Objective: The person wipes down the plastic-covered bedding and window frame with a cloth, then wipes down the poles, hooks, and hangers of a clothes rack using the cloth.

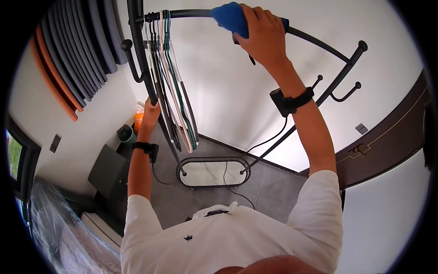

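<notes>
A black metal clothes rack (319, 43) stands before me, its top rail curving across the upper view. My right hand (264, 34) is wrapped round a blue cloth (229, 19) against this rail, right of the middle. Lower down at the left, my left hand (151, 113) grips the rack's left upright. Several hangers (175, 86), white, black and dark green, hang from the rail's left end. The rack's base is an oval shelf with a white marbled top (212, 172). Both wrists wear black straps with small boxes and cables.
Grey and orange curved panels (77, 55) line the upper left wall. A dark cabinet (108, 170), a pot (125, 134) and an orange-and-white bag (138, 119) are at the left. Plastic-wrapped furniture (59, 228) lies lower left. A brown door (383, 141) is right.
</notes>
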Tool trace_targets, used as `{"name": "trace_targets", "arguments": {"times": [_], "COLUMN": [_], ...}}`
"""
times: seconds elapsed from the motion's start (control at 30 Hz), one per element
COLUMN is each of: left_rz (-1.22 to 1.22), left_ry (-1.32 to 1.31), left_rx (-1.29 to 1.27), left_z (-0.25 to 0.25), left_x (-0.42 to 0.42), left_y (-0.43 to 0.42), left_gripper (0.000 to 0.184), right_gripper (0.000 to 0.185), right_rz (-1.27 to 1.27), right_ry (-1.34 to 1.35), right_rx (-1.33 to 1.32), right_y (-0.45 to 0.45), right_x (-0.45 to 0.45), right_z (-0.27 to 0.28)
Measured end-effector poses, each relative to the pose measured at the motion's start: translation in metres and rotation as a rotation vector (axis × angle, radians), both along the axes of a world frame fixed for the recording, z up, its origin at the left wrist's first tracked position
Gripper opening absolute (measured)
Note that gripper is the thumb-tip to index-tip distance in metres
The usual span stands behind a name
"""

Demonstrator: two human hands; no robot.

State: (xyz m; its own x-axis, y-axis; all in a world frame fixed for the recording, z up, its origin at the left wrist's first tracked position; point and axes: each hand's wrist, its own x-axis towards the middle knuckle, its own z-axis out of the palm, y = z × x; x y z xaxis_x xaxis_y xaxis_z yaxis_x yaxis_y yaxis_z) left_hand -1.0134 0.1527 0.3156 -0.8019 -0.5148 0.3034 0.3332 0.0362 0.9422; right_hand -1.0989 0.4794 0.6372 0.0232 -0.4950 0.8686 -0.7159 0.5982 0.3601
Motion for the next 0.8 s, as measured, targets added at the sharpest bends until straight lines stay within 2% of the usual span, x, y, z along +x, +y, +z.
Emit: {"name": "trace_targets", "arguments": {"times": [0.07,0.13,0.17,0.23,0.3,0.4,0.43,0.5,0.53,0.6,0.7,0.77,0.8], "left_rz": [-0.12,-0.243,-0.21,-0.141,-0.086,-0.095,-0.117,-0.21,-0.396,-0.419,-0.173,0.121,0.297], "left_ry": [0.058,0.053,0.178,0.174,0.17,0.145,0.144,0.157,0.068,0.185,0.171,0.132,0.091], "left_rx": [0.248,0.521,0.376,0.353,0.333,0.182,0.091,-0.091,0.055,-0.189,-0.016,0.093,0.132], "left_z": [-0.01,-0.018,-0.013,-0.01,-0.01,-0.018,-0.023,-0.026,-0.002,-0.025,-0.03,-0.042,-0.047], "left_x": [-0.008,-0.012,-0.014,-0.012,-0.015,-0.023,-0.028,-0.034,-0.023,-0.035,-0.044,-0.049,-0.049], "left_y": [-0.006,-0.014,-0.009,-0.006,-0.007,-0.014,-0.019,-0.033,-0.038,-0.077,-0.039,-0.011,0.002], "left_gripper": [0.014,0.019,0.023,0.024,0.027,0.041,0.047,0.061,0.055,0.056,0.05,0.047,0.045], "right_gripper": [0.055,0.055,0.057,0.061,0.056,0.047,0.04,0.04,0.041,0.041,0.041,0.041,0.043], "right_rz": [-0.007,-0.11,-0.177,-0.325,-0.379,-0.444,-0.467,-0.509,-0.518,-0.443,-0.295,-0.299,-0.259], "right_ry": [0.127,-0.035,-0.093,-0.179,-0.28,-0.323,-0.272,-0.217,-0.238,-0.191,-0.111,-0.136,-0.128], "right_rx": [-0.06,-0.072,-0.103,-0.164,-0.235,-0.313,-0.345,-0.345,-0.308,-0.208,-0.054,-0.108,-0.303], "right_y": [0.05,0.098,0.12,0.164,0.19,0.198,0.19,0.176,0.168,0.146,0.122,0.13,0.136], "right_x": [-0.048,-0.058,-0.062,-0.079,-0.089,-0.099,-0.096,-0.09,-0.086,-0.078,-0.069,-0.046,-0.022], "right_z": [0.001,0.006,0.006,0.007,0.008,0.004,0.003,0.005,0.008,0.013,0.015,0.015,0.011]}}
